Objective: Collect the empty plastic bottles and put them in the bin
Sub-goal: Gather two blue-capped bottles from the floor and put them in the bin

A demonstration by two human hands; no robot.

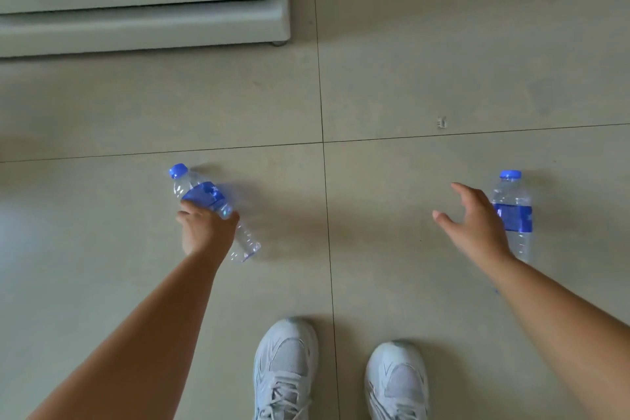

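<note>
The left hand [204, 232] is closed around the middle of a clear plastic bottle [214, 211], fingers wrapped over the lower edge of its blue label, so the bottle runs slantwise through the grip: its blue cap [178, 170] sticks out beyond the knuckles, up and away from the person, while the ribbed clear base [247, 249] pokes out on the thumb side, back toward the wrist. Whether this bottle is lifted clear of the tiled floor [392, 78] or resting on it cannot be told, though a soft shadow lies just beyond the grip. The right hand [477, 225] is spread wide with nothing in it, palm turned inward, fingers fanned and thumb reaching forward. Just behind its palm, on the outer side, a second bottle [513, 215] lies on the floor, blue cap [510, 174] pointing away, blue label level with the back of the hand; the hand overlaps its inner edge, and contact cannot be judged. Below and between the two forearms stand two pale grey sneakers [286, 368], laces visible. Far beyond the left grip sits the base of a white cabinet [143, 24], and a small pale scrap [441, 122] lies on the tile ahead of the open hand
</note>
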